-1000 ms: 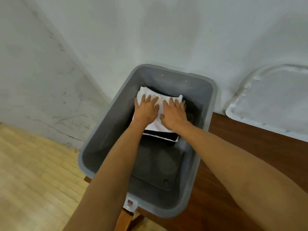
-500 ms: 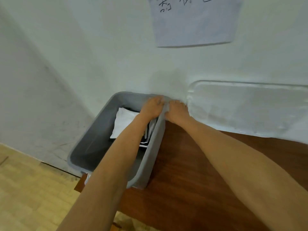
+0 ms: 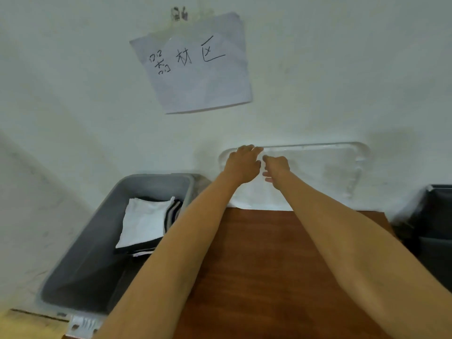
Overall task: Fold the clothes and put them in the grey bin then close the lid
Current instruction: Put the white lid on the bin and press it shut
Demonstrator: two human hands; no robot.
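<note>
Both hands on the white lid, propped against the wall at 1 o'clock.
Its long axis runs 9 to 3, bottom edge on the counter. The left hand reaches its top rim and the right hand curls beside it; whether the fingers grip cannot be told. The grey bin at 8 o'clock holds folded clothes.

White wall with paper sign, brown wooden table.
</note>
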